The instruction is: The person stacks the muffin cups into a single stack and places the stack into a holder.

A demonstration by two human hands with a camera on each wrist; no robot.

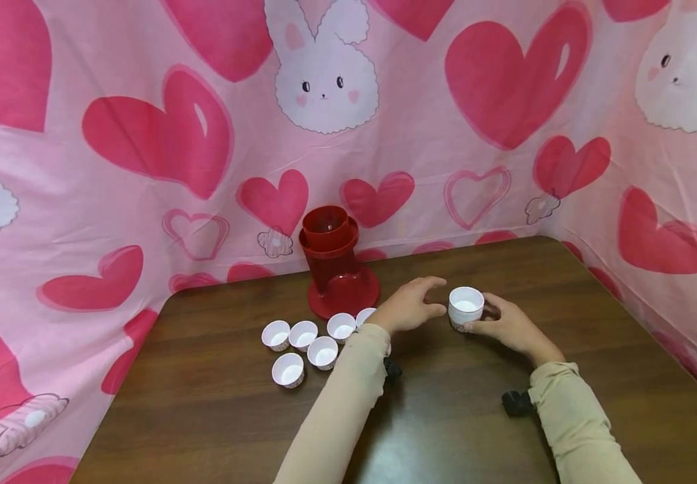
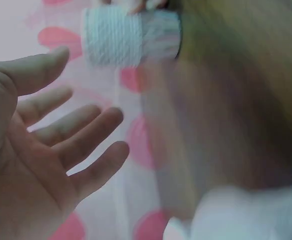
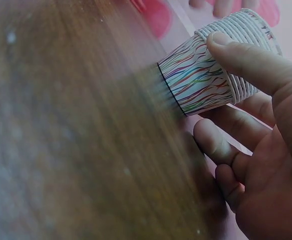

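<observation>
A nested stack of small paper cups (image 1: 466,309) stands on the wooden table, right of centre. In the right wrist view the cups (image 3: 198,75) show wavy coloured lines below several white rims. My right hand (image 1: 514,329) grips the stack from its right side, thumb in front. To the left of it, my left hand (image 1: 408,306) is held apart from the stack with fingers spread. The left wrist view shows that hand (image 2: 50,130) with nothing in its palm. Single paper cups (image 1: 288,370) stand upright in a loose group at the left, partly hidden by the left forearm.
Behind the loose cups stands a red cylindrical holder (image 1: 326,262) on a round base, close to the back edge. A pink curtain with hearts (image 1: 160,134) hangs behind and beside the table (image 1: 203,417). Dark wrist-camera parts (image 1: 516,403) sit under the forearms.
</observation>
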